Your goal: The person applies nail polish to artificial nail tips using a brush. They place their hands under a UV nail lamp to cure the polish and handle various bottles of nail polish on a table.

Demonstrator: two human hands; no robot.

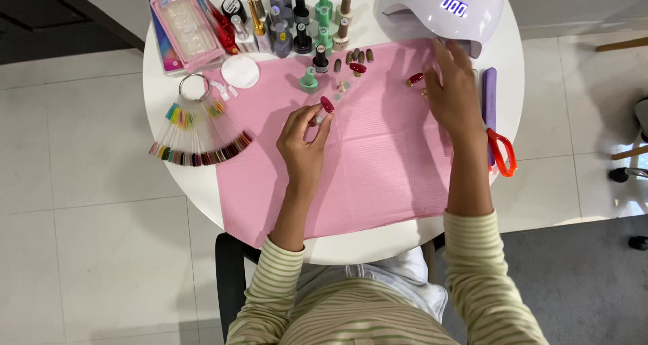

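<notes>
My left hand (pixel 305 142) rests on the pink mat (pixel 378 176) and pinches a small clear stick tipped with a dark red false nail (pixel 327 104). My right hand (pixel 453 92) lies palm down at the mat's right side, fingers spread, just in front of the white nail lamp (pixel 442 7). A second red nail on a stand (pixel 414 80) sits right by its thumb. Another red nail (pixel 358 68) stands further left on the mat. A green-capped polish bottle (pixel 308 80) stands near my left hand.
Several polish bottles (pixel 297 21) line the back of the round white table (pixel 169 82). A fan of colour swatches (pixel 199 139) lies at left, a pink box of nail tips (pixel 182 24) behind it. A purple nail file (pixel 489 98) and orange scissors (pixel 503 152) lie at right.
</notes>
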